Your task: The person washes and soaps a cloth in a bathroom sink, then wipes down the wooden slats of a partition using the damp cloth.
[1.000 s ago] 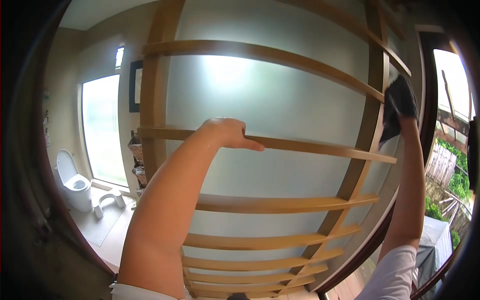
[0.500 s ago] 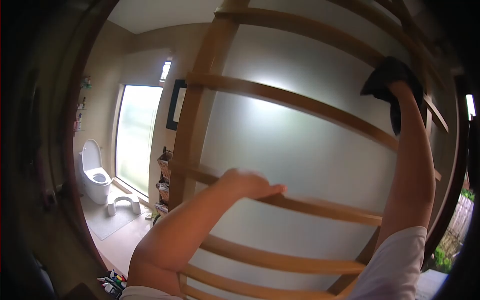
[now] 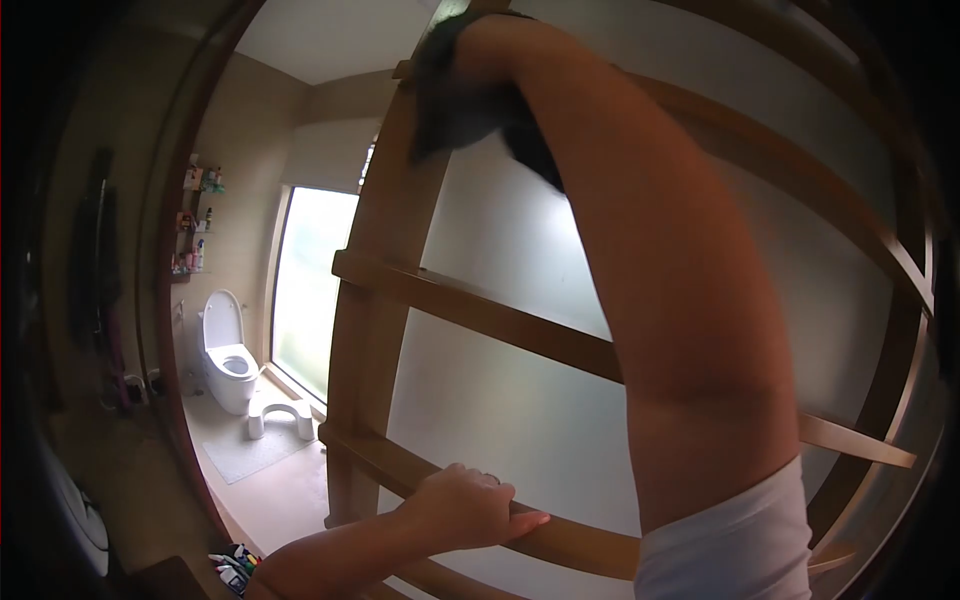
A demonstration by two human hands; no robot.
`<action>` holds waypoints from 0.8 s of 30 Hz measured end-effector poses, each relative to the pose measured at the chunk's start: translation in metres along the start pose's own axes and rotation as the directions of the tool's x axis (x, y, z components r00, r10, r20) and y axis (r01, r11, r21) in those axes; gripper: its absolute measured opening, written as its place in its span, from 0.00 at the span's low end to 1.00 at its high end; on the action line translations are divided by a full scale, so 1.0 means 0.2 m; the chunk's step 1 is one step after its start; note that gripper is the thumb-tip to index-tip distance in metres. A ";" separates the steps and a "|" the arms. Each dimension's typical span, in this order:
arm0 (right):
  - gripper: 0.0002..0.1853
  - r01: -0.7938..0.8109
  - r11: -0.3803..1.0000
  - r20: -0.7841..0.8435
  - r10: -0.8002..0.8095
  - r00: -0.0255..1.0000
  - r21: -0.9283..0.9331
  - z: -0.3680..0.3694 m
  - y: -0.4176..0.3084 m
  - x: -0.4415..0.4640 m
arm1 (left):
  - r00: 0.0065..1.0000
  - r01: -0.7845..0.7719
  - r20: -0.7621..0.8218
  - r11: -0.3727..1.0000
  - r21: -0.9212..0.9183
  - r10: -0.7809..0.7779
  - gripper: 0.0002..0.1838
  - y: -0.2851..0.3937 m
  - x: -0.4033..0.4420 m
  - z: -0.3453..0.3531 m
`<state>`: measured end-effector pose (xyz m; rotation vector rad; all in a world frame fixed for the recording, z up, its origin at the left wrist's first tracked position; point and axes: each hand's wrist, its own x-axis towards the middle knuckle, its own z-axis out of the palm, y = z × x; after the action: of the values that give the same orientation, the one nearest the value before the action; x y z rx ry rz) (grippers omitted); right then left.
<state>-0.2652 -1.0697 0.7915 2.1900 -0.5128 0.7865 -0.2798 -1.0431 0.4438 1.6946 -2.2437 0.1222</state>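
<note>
R. hand w/ cloth at frame's upper L. post; L. hand below on lower slat, panel behind. Bkgd., L.: toilet beside window, footstool on mat nearby, shelves on wall.

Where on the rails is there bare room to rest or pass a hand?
Bare: the middle rail between the left post and right arm; the lower rail between that post and the left hand. Crowded: the top left, where the right hand and dark cloth overlap the post.
</note>
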 end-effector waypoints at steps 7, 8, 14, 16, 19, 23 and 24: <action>0.17 -0.067 0.844 -0.437 -0.206 0.876 -0.532 -0.11 0.04 0.02 | 0.957 -0.206 -0.191 0.976 0.074 0.217 0.36 -0.07 0.00 0.14; 0.18 -0.149 0.780 -0.405 -0.143 0.903 -0.607 -0.14 0.04 0.04 | 0.954 -0.220 -0.188 0.971 0.091 0.234 0.35 -0.07 -0.01 0.14; 0.17 -0.089 0.788 -0.384 -0.194 0.903 -0.609 -0.16 0.11 0.28 | 0.965 -0.231 0.101 0.966 -0.120 0.243 0.38 -0.05 -0.01 0.06; 0.17 -0.013 0.905 -0.282 -0.118 0.952 -0.425 -0.08 0.21 0.68 | 0.947 -0.071 0.303 0.988 -0.134 0.109 0.30 -0.02 -0.04 -0.21; 0.18 -0.059 0.965 -0.380 -0.044 0.924 -0.255 -0.04 0.14 0.68 | 0.914 -0.003 0.402 0.991 -0.131 0.056 0.33 -0.01 -0.05 -0.24; 0.19 -0.277 0.955 -0.491 0.294 0.820 0.108 -0.18 -0.04 0.29 | 0.942 -0.330 0.038 0.942 -0.053 0.332 0.40 -0.08 -0.04 0.01; 0.19 -0.266 0.952 -0.515 0.307 0.800 0.153 -0.20 0.01 0.24 | 0.948 -0.310 0.056 0.948 -0.074 0.314 0.40 -0.09 -0.02 0.04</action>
<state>-0.2460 -1.0460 0.8458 1.8514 -0.5353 1.5466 -0.2626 -1.0460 0.4332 1.3177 -2.5234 0.0651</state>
